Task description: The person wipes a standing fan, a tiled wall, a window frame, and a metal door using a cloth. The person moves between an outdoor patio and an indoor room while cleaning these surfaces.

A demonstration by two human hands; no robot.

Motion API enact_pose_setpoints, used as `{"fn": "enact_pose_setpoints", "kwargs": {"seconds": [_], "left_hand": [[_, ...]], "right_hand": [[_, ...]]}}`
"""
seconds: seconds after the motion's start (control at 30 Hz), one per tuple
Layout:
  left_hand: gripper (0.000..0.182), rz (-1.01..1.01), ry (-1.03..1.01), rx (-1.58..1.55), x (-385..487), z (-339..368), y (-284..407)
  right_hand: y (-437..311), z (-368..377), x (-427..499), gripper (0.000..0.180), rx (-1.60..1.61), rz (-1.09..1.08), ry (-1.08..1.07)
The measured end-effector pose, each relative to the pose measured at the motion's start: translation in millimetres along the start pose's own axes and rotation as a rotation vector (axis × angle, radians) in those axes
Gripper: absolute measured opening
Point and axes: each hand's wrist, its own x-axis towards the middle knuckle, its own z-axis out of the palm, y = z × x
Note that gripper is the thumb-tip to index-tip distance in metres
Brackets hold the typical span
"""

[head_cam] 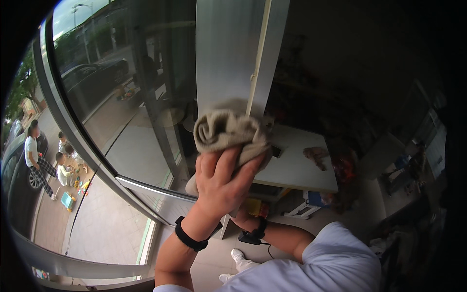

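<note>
My left hand (222,179) is spread over a bunched beige cloth (230,131), its fingers pressed into the folds. The cloth lies against or just in front of the lower part of a pale upright panel (230,47), beside a glass pane (109,91). A thin cream strip or cord (257,69) runs down the panel to behind the cloth. My right hand (240,215) is lower and mostly hidden behind my left hand and wrist; what its fingers do does not show. Both wrists wear black straps.
A white table (299,175) stands beyond the cloth, with a dark phone-like object (276,151) and a crumpled brownish cloth (316,155) on it. A white-and-blue step stool (304,208) is beneath. Outside the metal frame, several people are near toys and a parked car (14,182).
</note>
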Motion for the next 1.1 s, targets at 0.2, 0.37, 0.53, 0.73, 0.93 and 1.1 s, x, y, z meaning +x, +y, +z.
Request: {"fn": "enact_pose_setpoints", "kwargs": {"seconds": [0.2, 0.37, 0.53, 0.73, 0.93, 1.1], "left_hand": [[0.038, 0.130, 0.062, -0.029, 8, 2, -6], [0.046, 0.128, 0.154, -0.048, 123, -9, -22], [0.042, 0.226, 0.285, -0.009, 188, -18, -23], [0.037, 0.227, 0.192, 0.043, 85, 8, -34], [0.032, -0.053, -0.304, -0.113, -109, 22, -6], [0.046, -0.222, -0.296, -0.125, -180, 39, -5]], "right_hand": [[20, 0, 8, 0.048, 0.187, 0.046, 0.035], [30, 2, 6, 0.047, -0.201, -0.169, 0.137], [25, -5, 12, 0.049, -0.059, -0.014, 0.017], [11, -2, 19, 0.055, -0.130, -0.015, -0.034], [4, -12, 29, 0.054, -0.035, 0.132, -0.139], [4, -24, 26, 0.062, 0.438, 0.375, -0.199]]}}
